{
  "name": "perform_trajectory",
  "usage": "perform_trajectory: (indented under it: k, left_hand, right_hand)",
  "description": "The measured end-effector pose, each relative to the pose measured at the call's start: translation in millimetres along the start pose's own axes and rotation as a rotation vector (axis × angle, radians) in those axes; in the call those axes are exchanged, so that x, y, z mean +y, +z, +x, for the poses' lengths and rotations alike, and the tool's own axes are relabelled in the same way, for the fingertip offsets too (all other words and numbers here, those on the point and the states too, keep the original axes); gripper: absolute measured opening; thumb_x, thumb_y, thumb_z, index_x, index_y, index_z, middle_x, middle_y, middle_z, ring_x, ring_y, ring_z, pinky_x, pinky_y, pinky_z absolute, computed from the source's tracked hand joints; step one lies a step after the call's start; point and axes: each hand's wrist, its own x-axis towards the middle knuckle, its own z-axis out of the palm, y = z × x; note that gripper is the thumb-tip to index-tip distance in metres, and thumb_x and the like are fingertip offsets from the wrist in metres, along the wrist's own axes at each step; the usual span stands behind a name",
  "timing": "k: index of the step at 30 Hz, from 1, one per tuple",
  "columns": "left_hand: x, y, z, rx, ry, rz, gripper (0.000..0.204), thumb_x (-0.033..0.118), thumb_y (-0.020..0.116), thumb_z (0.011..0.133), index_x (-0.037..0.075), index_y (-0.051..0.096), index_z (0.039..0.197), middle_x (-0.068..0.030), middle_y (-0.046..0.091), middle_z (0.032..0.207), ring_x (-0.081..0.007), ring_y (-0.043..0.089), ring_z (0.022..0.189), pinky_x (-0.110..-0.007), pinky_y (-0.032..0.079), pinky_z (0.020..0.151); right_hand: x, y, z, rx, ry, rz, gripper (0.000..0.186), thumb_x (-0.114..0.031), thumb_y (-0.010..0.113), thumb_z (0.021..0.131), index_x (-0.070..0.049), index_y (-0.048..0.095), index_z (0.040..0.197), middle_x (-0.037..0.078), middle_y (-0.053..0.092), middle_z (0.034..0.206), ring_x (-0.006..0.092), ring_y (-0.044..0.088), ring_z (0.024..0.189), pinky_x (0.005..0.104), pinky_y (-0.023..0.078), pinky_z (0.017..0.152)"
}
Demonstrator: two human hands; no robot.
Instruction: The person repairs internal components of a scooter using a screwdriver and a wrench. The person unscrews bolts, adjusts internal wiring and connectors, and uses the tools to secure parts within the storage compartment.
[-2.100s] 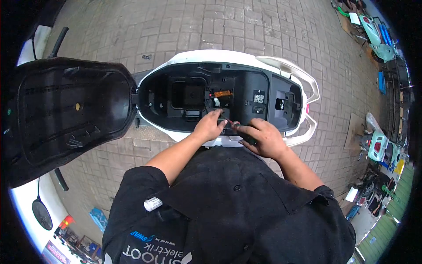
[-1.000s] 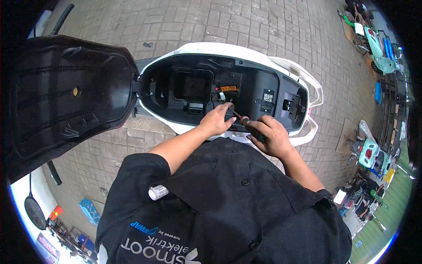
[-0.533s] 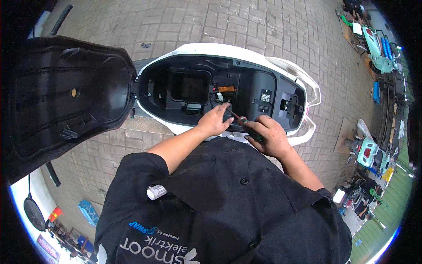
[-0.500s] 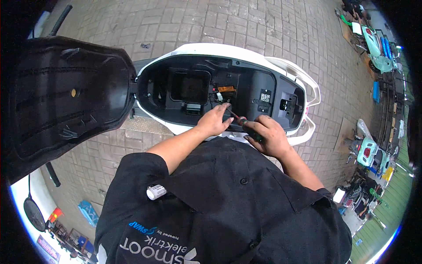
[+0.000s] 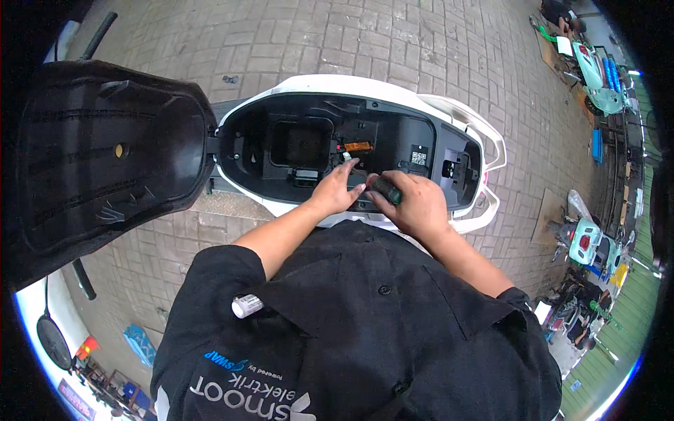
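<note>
The white scooter body [image 5: 330,84] has its black under-seat tub [image 5: 400,130] exposed. Inside are an orange component [image 5: 357,146], a white connector [image 5: 347,156] and a dark recessed well [image 5: 298,144]. My right hand [image 5: 418,207] grips a screwdriver [image 5: 386,189] with a dark green and red handle, its shaft angled toward my left fingertips; the tip is too small to make out. My left hand [image 5: 333,189] reaches into the tub just below the white connector, thumb and forefinger apart on either side of the shaft's line.
The raised seat [image 5: 84,161] stands at the left, beside handlebar grips and a mirror [image 5: 55,337]. Mint scooters [image 5: 593,74] line the right side, with co-workers [image 5: 558,14] among them. A blue bag [image 5: 139,344] lies at lower left on the paved floor [image 5: 330,42].
My right hand has moved leftward and up with the screwdriver, its handle now closer to my left fingers and more steeply held. A co-worker at upper right shows more.
</note>
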Motion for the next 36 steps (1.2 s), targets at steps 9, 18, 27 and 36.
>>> perform_trajectory:
  k: [9, 18, 27, 36]
  left_hand:
    - [-21, -39, 27, -0.087, -0.024, -0.040, 0.061, 0.018, 0.067, 0.087, 0.006, 0.043, 0.141, -0.0220, 0.065, 0.117, -0.0398, 0.063, 0.110, -0.046, 0.050, 0.097]
    - [17, -96, 25, -0.198, -0.096, -0.025, 0.069, 0.021, 0.071, 0.085, 0.011, 0.042, 0.147, -0.0194, 0.065, 0.117, -0.0342, 0.064, 0.104, -0.043, 0.051, 0.095]
    - [46, -149, 82, -0.444, 0.304, 0.113, 0.042, 0.007, 0.072, 0.081, 0.005, 0.065, 0.122, -0.0187, 0.065, 0.117, -0.0360, 0.062, 0.109, -0.043, 0.050, 0.095]
    - [46, -136, 74, -0.486, 0.228, 0.152, 0.021, 0.014, 0.069, 0.085, 0.004, 0.069, 0.103, -0.0159, 0.071, 0.096, -0.0360, 0.067, 0.092, -0.044, 0.052, 0.082]
  right_hand:
    - [-23, -20, 71, -0.276, -0.035, -0.064, 0.036, -0.035, 0.073, 0.082, -0.004, 0.070, 0.099, 0.020, 0.071, 0.084, 0.0386, 0.070, 0.082, 0.0478, 0.057, 0.073]
    - [-6, -39, 87, -0.522, -0.355, -0.091, 0.029, -0.023, 0.075, 0.080, -0.010, 0.070, 0.105, 0.016, 0.071, 0.091, 0.0368, 0.068, 0.088, 0.0474, 0.054, 0.078]
    - [-37, -52, 113, -0.617, -0.094, -0.346, 0.034, -0.038, 0.067, 0.087, -0.009, 0.073, 0.105, 0.018, 0.073, 0.094, 0.0366, 0.070, 0.090, 0.0468, 0.055, 0.080]
    - [-37, -50, 112, -0.647, -0.362, -0.569, 0.025, -0.032, 0.063, 0.091, -0.015, 0.074, 0.106, 0.014, 0.070, 0.092, 0.0349, 0.067, 0.095, 0.0459, 0.053, 0.085]
